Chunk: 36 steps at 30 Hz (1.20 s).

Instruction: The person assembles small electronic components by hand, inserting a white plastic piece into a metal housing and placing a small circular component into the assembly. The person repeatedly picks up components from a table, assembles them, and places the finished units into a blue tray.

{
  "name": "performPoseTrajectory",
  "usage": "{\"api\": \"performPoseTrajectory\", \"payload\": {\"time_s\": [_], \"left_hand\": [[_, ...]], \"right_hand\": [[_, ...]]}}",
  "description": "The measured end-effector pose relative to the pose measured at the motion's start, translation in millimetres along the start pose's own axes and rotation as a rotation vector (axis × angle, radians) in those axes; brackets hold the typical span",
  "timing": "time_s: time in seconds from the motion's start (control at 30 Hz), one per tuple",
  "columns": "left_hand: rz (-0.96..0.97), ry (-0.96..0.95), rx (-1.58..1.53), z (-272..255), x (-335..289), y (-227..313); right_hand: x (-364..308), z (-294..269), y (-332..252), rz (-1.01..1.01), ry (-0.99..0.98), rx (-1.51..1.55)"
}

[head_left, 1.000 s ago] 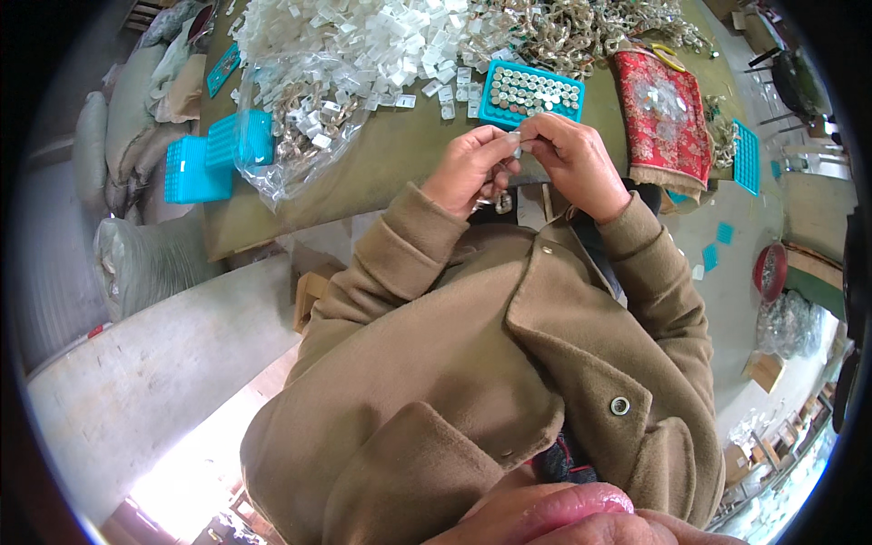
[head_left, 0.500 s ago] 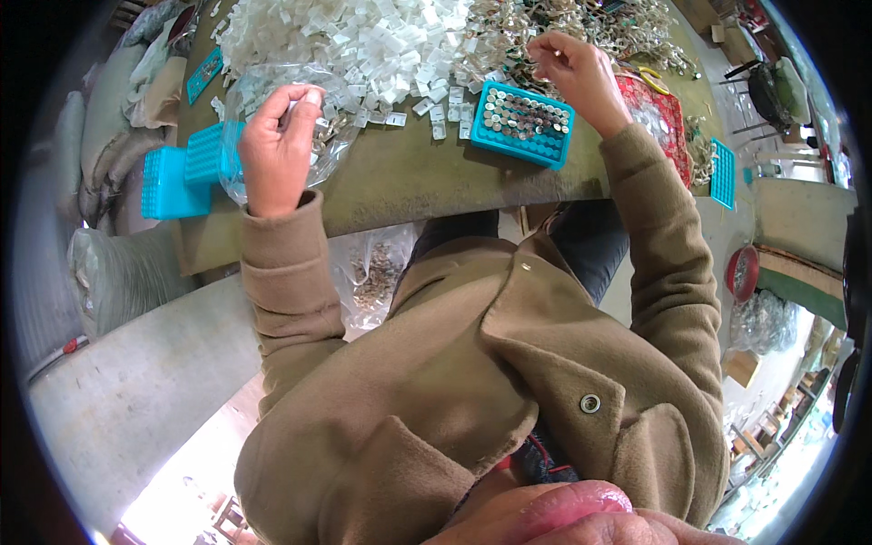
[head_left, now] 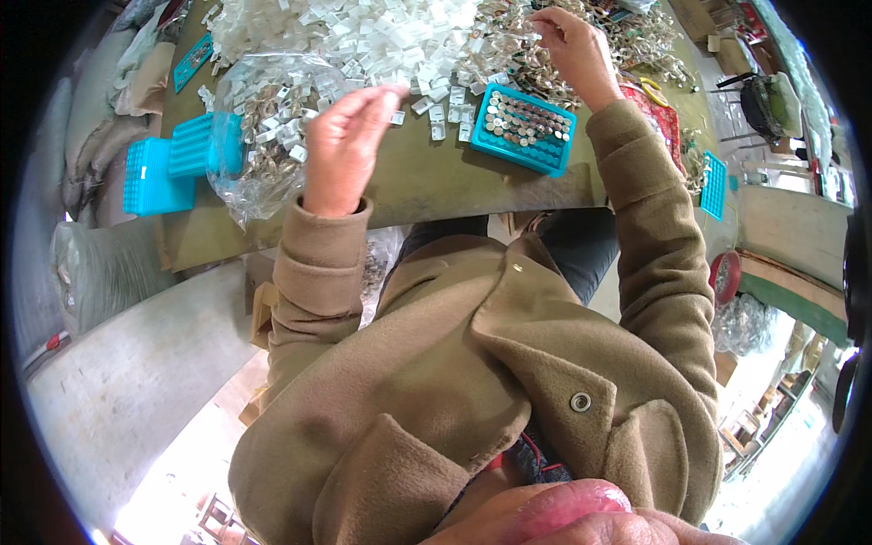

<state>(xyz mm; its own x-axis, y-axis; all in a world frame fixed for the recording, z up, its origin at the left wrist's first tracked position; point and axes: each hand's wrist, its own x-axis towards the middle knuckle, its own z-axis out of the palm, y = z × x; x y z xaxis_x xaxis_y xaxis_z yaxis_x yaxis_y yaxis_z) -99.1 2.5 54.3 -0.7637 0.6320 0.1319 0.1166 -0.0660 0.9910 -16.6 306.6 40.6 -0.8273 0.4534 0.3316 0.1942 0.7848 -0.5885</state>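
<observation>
My left hand (head_left: 345, 150) is over the table just right of a clear plastic bag (head_left: 250, 195), its fingers stretched out to the right toward the heap of small clear-white plastic boxes (head_left: 363, 45). Nothing shows in it, and its fingertips are blurred. The bag holds white boxes and small metallic pieces. At the far right, my right hand (head_left: 581, 62) is over a pile of small shiny metallic pieces (head_left: 518, 59), fingers bent together; what they pinch is too small to tell. Below it sits a blue tray (head_left: 518, 156) with rows of small round silver pieces.
Blue perforated trays (head_left: 159, 182) are stacked at the table's left edge. Another blue tray (head_left: 713, 186) is at the right edge. Yellow-handled pliers (head_left: 652, 91) lie by a red patterned cloth (head_left: 668, 127). Filled sacks (head_left: 95, 154) stand left of the table.
My left hand has moved right, off the plastic bag, and its fingers have straightened. My right hand has shifted slightly up and to the left over the metallic pile.
</observation>
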Motion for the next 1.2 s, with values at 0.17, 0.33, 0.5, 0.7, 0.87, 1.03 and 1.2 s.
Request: {"api": "performPoseTrajectory", "payload": {"time_s": [0.17,0.33,0.5,0.7,0.87,1.03,1.2], "left_hand": [[-0.252,-0.176,-0.131,37.9,3.8,0.0],[-0.237,-0.147,-0.376,59.1,14.7,-0.2],[-0.318,-0.269,-0.451,71.7,14.4,-1.9],[-0.575,-0.281,-0.656,68.1,6.2,-3.3],[-0.662,-0.282,-0.77,67.8,-3.3,-0.2],[-0.597,-0.253,-0.657,75.1,-14.3,1.8],[-0.419,-0.079,-0.546,95.3,-30.5,-3.4]], "right_hand": [[-5.3,-10.5,-3.6,0.224,-0.024,0.614],[-36.2,-15.7,-30.7,0.187,-0.165,0.924],[-62.0,-13.1,-62.8,0.155,-0.269,0.85],[-81.4,-11.6,-67.5,0.142,-0.263,0.893],[-95.3,-15.0,-69.4,-0.006,-0.242,0.811],[-104.5,-25.7,-72.1,-0.3,-0.039,0.283],[-124.9,-13.6,-78.5,0.275,-0.006,0.769]]}}
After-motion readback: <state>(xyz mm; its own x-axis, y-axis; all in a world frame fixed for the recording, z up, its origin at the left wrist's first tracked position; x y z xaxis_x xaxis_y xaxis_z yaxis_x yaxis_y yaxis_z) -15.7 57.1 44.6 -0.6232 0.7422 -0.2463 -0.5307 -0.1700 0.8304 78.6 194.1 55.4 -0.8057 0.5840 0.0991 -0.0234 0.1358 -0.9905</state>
